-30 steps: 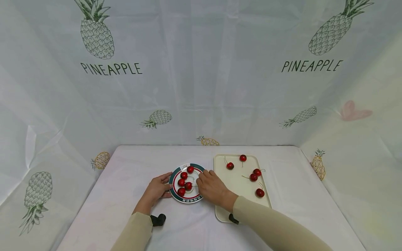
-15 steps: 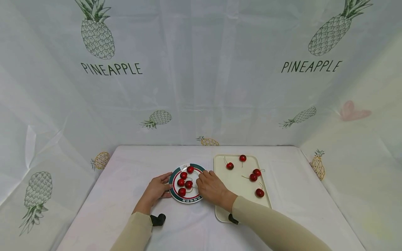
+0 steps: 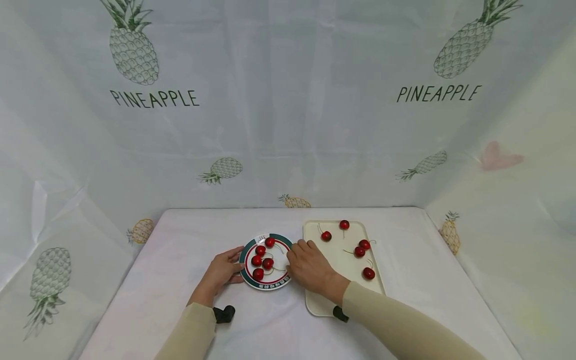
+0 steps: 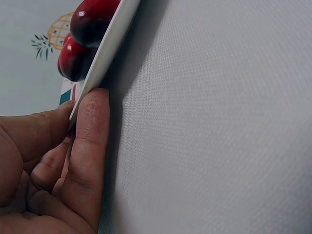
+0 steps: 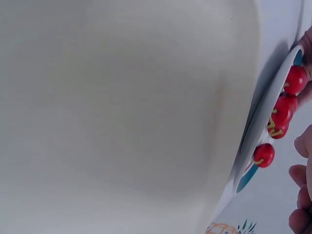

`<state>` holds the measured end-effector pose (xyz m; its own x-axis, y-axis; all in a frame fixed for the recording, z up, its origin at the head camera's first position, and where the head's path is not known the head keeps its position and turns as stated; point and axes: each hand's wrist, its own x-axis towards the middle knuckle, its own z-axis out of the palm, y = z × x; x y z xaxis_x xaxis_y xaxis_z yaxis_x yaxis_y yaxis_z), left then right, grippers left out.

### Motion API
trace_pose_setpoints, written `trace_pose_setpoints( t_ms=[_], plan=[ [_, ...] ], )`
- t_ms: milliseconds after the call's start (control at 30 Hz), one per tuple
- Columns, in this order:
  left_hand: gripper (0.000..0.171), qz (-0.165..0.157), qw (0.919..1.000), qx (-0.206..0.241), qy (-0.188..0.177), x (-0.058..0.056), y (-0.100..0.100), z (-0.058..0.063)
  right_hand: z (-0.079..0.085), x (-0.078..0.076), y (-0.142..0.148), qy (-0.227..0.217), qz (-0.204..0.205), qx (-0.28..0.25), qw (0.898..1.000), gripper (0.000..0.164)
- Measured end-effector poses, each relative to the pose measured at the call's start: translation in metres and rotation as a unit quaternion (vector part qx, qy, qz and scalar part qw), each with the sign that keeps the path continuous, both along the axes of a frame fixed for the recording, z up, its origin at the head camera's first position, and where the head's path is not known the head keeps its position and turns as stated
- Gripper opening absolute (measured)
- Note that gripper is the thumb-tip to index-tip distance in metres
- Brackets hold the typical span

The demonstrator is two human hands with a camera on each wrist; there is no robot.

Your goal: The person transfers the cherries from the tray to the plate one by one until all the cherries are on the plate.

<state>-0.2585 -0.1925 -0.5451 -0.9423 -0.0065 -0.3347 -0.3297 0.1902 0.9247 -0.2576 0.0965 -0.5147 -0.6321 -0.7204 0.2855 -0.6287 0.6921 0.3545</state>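
A round white plate (image 3: 281, 286) with a green and red rim holds several red cherries (image 3: 260, 250) with stems. My left hand (image 3: 223, 270) grips the plate's left edge. In the left wrist view its thumb (image 4: 46, 127) lies over the rim and a finger (image 4: 90, 126) is under it. My right hand (image 3: 310, 267) is at the plate's right rim, fingers bent loosely. In the right wrist view its fingertips (image 5: 298, 173) show beside the cherries, apart from them. One cherry's (image 3: 267, 263) stem points towards this hand.
Right of the plate lies a cream rectangular tray (image 3: 317, 303), partly under my right forearm. Several more cherries (image 3: 368, 273) with stems lie spread on it. The table (image 3: 202, 225) has a white cloth, and a pineapple-print curtain (image 3: 288, 125) hangs behind it.
My right hand has drawn back slightly to the right from the plate and let go of a cherry's stem. My left hand keeps its grip. The head view has shifted a little.
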Motion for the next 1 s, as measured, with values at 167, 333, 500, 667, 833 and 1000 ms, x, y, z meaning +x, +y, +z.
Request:
trace_pose_setpoints(
  t_ms=[167,333,500,667,833,1000],
  plan=[
    [0.061,-0.003,1.0000,0.006,0.001,0.000,-0.002,0.001,0.005,0.002,0.010,0.008,-0.002,-0.017,1.000,0.026],
    [0.061,0.001,1.0000,-0.005,-0.004,0.000,-0.001,0.001,0.007,0.005,0.022,-0.012,-0.016,-0.008,1.000,0.027],
    [0.061,0.004,0.9999,-0.010,-0.008,-0.001,0.000,0.000,0.008,0.005,0.036,-0.015,-0.021,-0.014,1.000,0.028],
    [0.061,0.003,0.9999,-0.009,-0.008,-0.003,0.000,-0.001,0.009,0.004,0.051,-0.008,-0.022,-0.034,0.999,0.024],
    [0.061,0.005,1.0000,0.002,-0.007,-0.002,0.001,0.000,0.011,0.004,0.066,-0.006,-0.030,-0.041,0.999,0.023],
    [0.061,0.005,0.9999,0.004,-0.010,-0.001,0.001,0.001,0.009,0.004,0.086,0.030,-0.022,-0.048,0.998,0.025]
  ],
)
